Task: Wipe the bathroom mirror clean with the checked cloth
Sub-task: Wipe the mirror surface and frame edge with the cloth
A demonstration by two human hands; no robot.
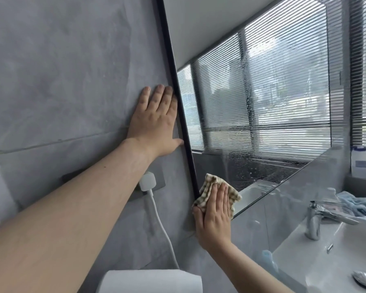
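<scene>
The black-framed bathroom mirror [262, 98] fills the upper right and reflects window blinds; a streak of water droplets runs down its middle and speckles its lower part. A beige and brown checked cloth [207, 192] lies bunched at the mirror's lower left corner. My right hand [215, 216] presses it flat against the glass with straight fingers. My left hand [156, 121] rests flat on the grey wall, fingers straight, its edge touching the mirror's left frame.
A white plug and cable [149, 182] hang from a socket on the grey wall below my left forearm. A paper roll [148, 281] sits at the bottom. At the right are a white sink [325, 261], chrome tap [317, 216], blue towel [359, 206] and plastic jar [360, 161].
</scene>
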